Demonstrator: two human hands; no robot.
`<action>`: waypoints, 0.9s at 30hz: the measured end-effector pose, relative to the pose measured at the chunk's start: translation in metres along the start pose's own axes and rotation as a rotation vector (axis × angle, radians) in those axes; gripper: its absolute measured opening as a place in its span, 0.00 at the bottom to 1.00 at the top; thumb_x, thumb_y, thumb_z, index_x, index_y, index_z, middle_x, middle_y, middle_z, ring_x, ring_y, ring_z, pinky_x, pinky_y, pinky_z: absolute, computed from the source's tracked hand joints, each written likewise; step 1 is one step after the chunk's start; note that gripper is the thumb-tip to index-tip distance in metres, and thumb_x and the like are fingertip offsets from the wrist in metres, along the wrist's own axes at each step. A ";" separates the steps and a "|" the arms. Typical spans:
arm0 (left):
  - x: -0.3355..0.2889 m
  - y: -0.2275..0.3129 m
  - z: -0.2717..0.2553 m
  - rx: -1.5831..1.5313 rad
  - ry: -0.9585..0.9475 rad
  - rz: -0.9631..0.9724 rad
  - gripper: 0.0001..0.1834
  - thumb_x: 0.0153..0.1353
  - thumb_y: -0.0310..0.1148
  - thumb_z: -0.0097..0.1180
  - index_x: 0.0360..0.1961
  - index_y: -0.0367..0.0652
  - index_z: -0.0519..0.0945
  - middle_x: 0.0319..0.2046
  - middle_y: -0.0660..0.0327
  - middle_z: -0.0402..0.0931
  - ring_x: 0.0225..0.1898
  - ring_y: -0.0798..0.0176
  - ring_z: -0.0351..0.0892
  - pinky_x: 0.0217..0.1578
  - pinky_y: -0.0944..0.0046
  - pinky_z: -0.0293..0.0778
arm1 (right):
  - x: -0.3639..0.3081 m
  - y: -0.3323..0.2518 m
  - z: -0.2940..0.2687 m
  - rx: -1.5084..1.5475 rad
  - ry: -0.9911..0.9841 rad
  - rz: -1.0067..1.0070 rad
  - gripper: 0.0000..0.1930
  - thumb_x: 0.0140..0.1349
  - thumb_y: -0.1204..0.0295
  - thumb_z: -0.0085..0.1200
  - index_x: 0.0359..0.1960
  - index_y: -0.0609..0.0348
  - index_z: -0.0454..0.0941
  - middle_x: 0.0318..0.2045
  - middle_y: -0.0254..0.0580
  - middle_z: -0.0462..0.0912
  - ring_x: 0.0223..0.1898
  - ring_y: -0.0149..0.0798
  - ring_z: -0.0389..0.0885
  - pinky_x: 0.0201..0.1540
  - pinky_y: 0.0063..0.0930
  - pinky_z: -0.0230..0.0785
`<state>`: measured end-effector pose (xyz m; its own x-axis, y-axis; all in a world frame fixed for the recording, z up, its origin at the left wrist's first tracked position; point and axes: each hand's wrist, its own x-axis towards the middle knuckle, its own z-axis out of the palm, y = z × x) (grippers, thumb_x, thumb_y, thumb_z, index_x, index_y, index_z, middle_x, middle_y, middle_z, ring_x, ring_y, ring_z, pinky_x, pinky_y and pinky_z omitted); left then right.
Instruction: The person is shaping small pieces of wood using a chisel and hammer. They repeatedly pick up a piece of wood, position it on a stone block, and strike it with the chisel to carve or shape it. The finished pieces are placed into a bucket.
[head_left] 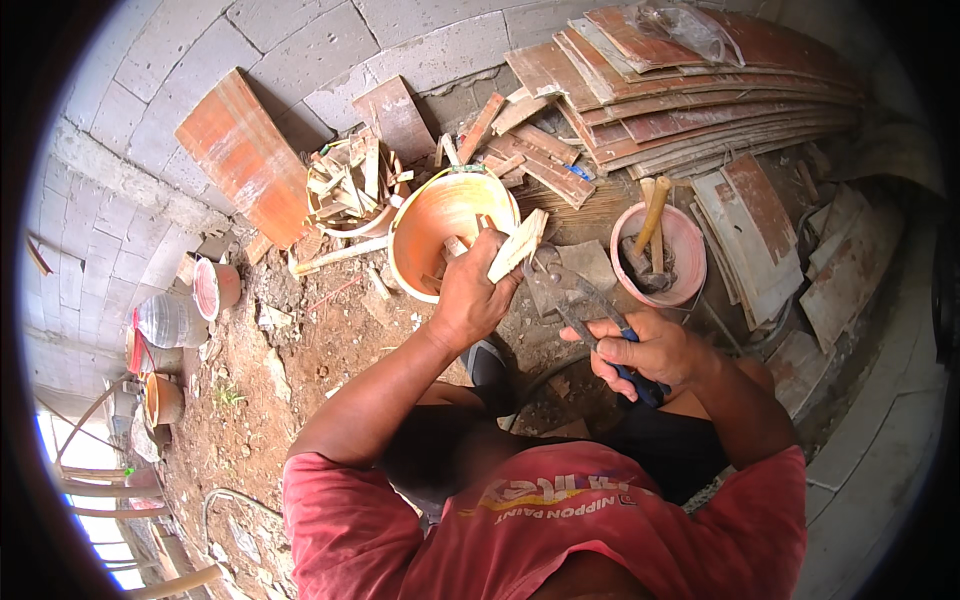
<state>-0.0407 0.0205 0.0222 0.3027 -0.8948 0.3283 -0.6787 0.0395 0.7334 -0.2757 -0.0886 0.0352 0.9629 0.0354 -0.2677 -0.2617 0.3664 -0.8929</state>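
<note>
My left hand (473, 284) is closed around a short, pale strip of wood (518, 245) with a rough, splintered end. It is above the near right side of an orange-yellow bucket (398, 245), which has a few wood pieces inside. To the right, my right hand (655, 350) grips a pair of pliers (629, 334) with blue handles. Their grey metal arms are spread apart and point toward the wood strip; the tips blur into the grey board behind them. Whether the pliers touch the wood, I cannot tell.
A pink bucket (697, 240) at right holds a hammer with a wooden handle (655, 215). Wood scraps (350, 180) fill a container at back left. Stacked boards (690, 110) lie against the block wall (310, 50). Small buckets (217, 288) stand at left on rubble-strewn dirt.
</note>
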 end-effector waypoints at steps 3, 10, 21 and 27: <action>-0.001 -0.003 -0.002 -0.001 0.005 0.008 0.12 0.57 0.26 0.59 0.41 0.39 0.71 0.31 0.47 0.77 0.35 0.40 0.79 0.34 0.54 0.74 | 0.000 0.000 -0.002 -0.025 -0.039 0.003 0.27 0.72 0.65 0.43 0.66 0.71 0.57 0.28 0.39 0.75 0.24 0.28 0.73 0.29 0.23 0.69; 0.001 0.005 -0.004 -0.003 0.081 0.057 0.12 0.56 0.22 0.58 0.41 0.39 0.72 0.29 0.48 0.77 0.34 0.41 0.79 0.33 0.54 0.73 | 0.001 0.000 0.006 0.073 -0.058 -0.016 0.28 0.72 0.61 0.43 0.68 0.64 0.57 0.30 0.39 0.78 0.25 0.27 0.76 0.29 0.21 0.71; 0.000 -0.001 -0.001 -0.085 0.063 0.103 0.09 0.57 0.24 0.58 0.37 0.38 0.72 0.30 0.48 0.75 0.32 0.43 0.78 0.34 0.56 0.73 | -0.005 -0.001 0.003 0.083 -0.065 0.043 0.25 0.72 0.66 0.43 0.67 0.63 0.59 0.24 0.35 0.72 0.20 0.26 0.69 0.24 0.21 0.65; -0.009 -0.006 -0.008 -0.200 -0.236 -0.022 0.08 0.62 0.31 0.57 0.37 0.39 0.74 0.28 0.50 0.73 0.32 0.48 0.74 0.36 0.58 0.72 | -0.016 -0.012 -0.004 -0.006 -0.064 0.129 0.22 0.71 0.69 0.43 0.66 0.59 0.64 0.22 0.31 0.69 0.18 0.23 0.65 0.21 0.19 0.62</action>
<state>-0.0337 0.0318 0.0199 0.1366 -0.9740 0.1809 -0.5216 0.0845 0.8490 -0.2879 -0.0978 0.0489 0.9234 0.1415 -0.3568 -0.3838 0.3490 -0.8549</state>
